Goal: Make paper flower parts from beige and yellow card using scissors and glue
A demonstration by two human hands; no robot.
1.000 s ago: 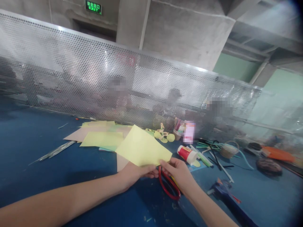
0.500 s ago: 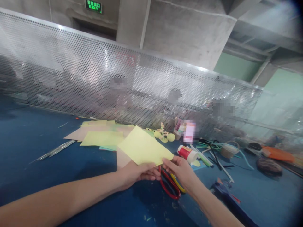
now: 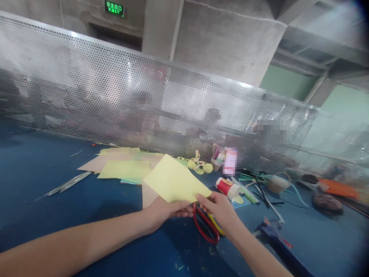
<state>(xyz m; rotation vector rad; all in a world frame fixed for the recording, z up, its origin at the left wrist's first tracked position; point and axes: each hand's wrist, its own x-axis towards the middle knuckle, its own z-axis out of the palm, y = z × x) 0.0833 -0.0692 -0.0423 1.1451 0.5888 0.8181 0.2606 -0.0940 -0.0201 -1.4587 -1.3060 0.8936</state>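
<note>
A pale yellow sheet of paper (image 3: 175, 179) is held up over the table, tilted with one corner pointing away from me. My left hand (image 3: 163, 213) is closed on its near edge, thumb on top and the other fingers underneath. At the near right corner, my right hand (image 3: 220, 207) pinches the same sheet. Just below and between my hands is a pair of scissors (image 3: 208, 231) with red and yellow handles; its blades are hidden from view.
More yellow and pinkish paper (image 3: 123, 169) lies behind, with thin metallic strips (image 3: 69, 184) to the left. On the right are a red-and-white bottle (image 3: 227, 187), pipe cleaners (image 3: 269, 206), a dark blue tool (image 3: 276, 240) and a small basket (image 3: 278, 184). A perforated metal screen (image 3: 109, 96) bounds the far side.
Hardly anything differs. The fingers of both hands have shifted very slightly left along the sheet's near edge, while the sheet stays in nearly the same place.
</note>
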